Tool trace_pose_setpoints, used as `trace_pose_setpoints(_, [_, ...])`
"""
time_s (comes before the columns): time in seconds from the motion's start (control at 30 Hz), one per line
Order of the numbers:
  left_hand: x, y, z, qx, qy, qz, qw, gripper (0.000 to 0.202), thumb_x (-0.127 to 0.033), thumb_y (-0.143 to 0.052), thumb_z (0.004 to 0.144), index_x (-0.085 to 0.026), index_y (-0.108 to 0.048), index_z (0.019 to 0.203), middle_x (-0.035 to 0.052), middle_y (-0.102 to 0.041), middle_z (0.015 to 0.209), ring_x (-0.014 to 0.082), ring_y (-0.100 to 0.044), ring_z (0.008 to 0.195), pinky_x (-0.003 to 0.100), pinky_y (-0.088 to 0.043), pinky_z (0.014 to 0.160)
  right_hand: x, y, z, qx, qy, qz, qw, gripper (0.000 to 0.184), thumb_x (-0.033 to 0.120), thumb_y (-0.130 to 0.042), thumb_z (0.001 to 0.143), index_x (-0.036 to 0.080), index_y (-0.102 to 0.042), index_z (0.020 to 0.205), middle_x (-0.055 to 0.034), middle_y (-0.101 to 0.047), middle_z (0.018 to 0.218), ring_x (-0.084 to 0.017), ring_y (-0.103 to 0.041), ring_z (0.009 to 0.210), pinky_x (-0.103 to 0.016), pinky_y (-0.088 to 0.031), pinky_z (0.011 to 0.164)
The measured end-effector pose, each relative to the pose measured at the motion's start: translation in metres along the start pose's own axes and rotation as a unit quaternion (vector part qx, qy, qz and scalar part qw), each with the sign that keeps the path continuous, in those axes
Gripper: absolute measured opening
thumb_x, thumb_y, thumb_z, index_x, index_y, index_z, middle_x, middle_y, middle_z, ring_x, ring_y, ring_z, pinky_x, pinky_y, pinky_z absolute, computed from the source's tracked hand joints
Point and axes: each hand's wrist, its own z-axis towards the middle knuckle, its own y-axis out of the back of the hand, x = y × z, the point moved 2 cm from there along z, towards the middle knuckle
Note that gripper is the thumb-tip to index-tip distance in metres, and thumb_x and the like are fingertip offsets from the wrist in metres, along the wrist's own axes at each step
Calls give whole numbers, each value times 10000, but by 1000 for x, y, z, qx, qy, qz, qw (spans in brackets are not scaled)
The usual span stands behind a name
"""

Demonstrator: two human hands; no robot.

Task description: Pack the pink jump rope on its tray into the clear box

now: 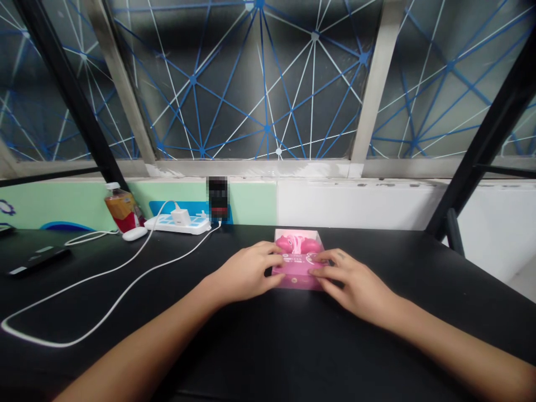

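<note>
A small pink box [295, 281] lies on the black table straight ahead of me, with white print on its front part. Through its back part, which looks open or see-through, shows a glossy pink rounded item [309, 245] with paler strands across its middle; I cannot make out its kind. My left hand [249, 272] holds the box's left edge, fingers bent and thumb near the front corner. On the opposite side, my right hand [360, 286] has its fingertips on the box's top and right edge. The box rests flat between both hands.
Back left stand a drink bottle [121, 206], a white power strip [188, 224] with a charger [181, 216], and a blurred-out upright device [218, 198]. A white cable [138, 279] loops across the left side. A dark flat object [39, 259] lies far left.
</note>
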Motion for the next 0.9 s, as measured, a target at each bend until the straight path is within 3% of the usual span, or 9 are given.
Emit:
trace_pose_setpoints(0.17, [-1, 3, 1, 0, -7, 9, 1000, 232, -297, -593, 908, -220, -659, 1117, 71, -625, 1266, 241, -555, 1185, 386, -442, 1027, 2, 2, 0, 2, 4, -10, 1000, 239, 178, -552, 910, 256, -688, 1090, -100, -599, 1237, -270, -547, 1166, -468, -532, 930])
trace_pose_setpoints(0.4, [-6, 6, 1, 13, -29, 16, 999, 347, -231, -564, 891, -204, -557, 1237, 93, -603, 1296, 258, -550, 1197, 422, -413, 1035, 7, 3, 0, 25, 16, -74, 997, 285, 153, -518, 908, 216, -628, 1163, -130, -603, 1192, -286, -571, 1089, -516, -510, 892])
trace_pose_setpoints(0.6, [-9, 11, 3, -8, 9, -30, 999, 172, -244, -607, 862, -231, -638, 1031, 65, -599, 1208, 252, -524, 1177, 422, -364, 1047, 5, 6, -2, 31, 26, -55, 998, 299, 159, -522, 901, 212, -626, 1176, -123, -621, 1144, -271, -588, 1056, -465, -546, 867])
trace_pose_setpoints(0.67, [-10, 13, 3, -6, 24, -26, 999, 175, -266, -616, 851, -233, -646, 1020, 73, -582, 1176, 250, -540, 1122, 391, -408, 981, 5, 7, -3, 36, 26, -54, 998, 299, 161, -507, 911, 212, -622, 1182, -125, -615, 1153, -270, -580, 1062, -465, -547, 871])
trace_pose_setpoints(0.73, [-9, 11, 3, 13, 41, -40, 998, 182, -264, -591, 856, -225, -630, 1030, 57, -607, 1016, 209, -593, 934, 323, -459, 833, 4, 8, -3, 43, 24, -52, 997, 304, 162, -492, 922, 216, -614, 1195, -123, -605, 1168, -269, -570, 1076, -463, -544, 877])
trace_pose_setpoints(0.83, [-8, 6, 5, 40, 75, -87, 993, 153, -251, -535, 876, -210, -581, 1016, -14, -582, 727, 151, -565, 649, 257, -420, 620, 5, 9, -4, 52, 18, -48, 997, 308, 167, -487, 931, 220, -607, 1209, -120, -593, 1183, -267, -556, 1097, -457, -537, 889])
trace_pose_setpoints(0.9, [-7, 3, 6, 41, 90, -104, 990, 124, -254, -528, 875, -206, -555, 986, -38, -555, 653, 140, -545, 591, 246, -384, 567, 5, 10, -4, 53, 15, -44, 997, 310, 164, -495, 927, 222, -609, 1210, -118, -594, 1187, -266, -554, 1100, -453, -538, 890])
